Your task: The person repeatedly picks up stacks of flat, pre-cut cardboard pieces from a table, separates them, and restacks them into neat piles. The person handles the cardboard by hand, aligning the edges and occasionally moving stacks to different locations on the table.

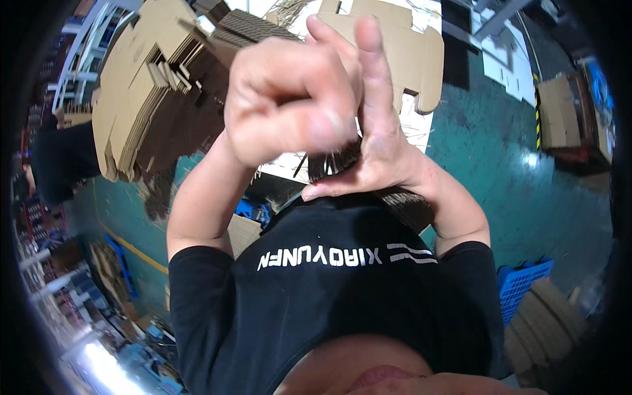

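Observation:
My left hand (289, 102) is raised in front of my chest, curled into a fist with the thumb bent across the fingers. It is slightly blurred, and whatever lies inside it is hidden. Close beside it, my right hand (388, 148) grips a bundle of brown corrugated cardboard pieces (334, 164) between thumb and palm, one finger pointing upward. The bundle's edges fan out below the left fist. More stacked cardboard edges (409, 205) show beneath my right wrist.
Stacked die-cut cardboard sheets (135, 99) stand at the left. Another flat sheet (421, 52) lies on the white table (421, 137) beyond my hands, among scattered cardboard scraps. A blue plastic crate (523, 286) is at the lower right; cardboard boxes (559, 112) stand at far right.

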Demonstrator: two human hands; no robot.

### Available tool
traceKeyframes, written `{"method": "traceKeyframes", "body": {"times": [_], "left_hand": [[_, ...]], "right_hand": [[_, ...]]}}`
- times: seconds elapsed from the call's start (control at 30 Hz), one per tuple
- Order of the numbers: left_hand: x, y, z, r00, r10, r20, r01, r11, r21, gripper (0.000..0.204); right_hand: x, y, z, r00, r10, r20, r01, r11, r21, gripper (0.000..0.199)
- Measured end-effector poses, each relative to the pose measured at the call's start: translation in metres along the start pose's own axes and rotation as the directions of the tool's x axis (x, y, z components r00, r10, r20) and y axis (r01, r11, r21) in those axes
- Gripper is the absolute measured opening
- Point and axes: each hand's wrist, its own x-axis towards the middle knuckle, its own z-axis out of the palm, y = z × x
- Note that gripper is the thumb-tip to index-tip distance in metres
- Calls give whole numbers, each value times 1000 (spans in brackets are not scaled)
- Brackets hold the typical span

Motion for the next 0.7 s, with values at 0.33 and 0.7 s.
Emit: {"method": "traceKeyframes", "body": {"times": [0.33,0.7], "left_hand": [[-107,5,20,643,45,-764,507,723,469,25],[-158,-39,61,611,-682,-402,676,714,-185,29]], "right_hand": [[-9,-9,-1,998,-67,21,70,935,-347,45],[-23,-11,6,1000,-15,13,19,920,-391,48]]}}
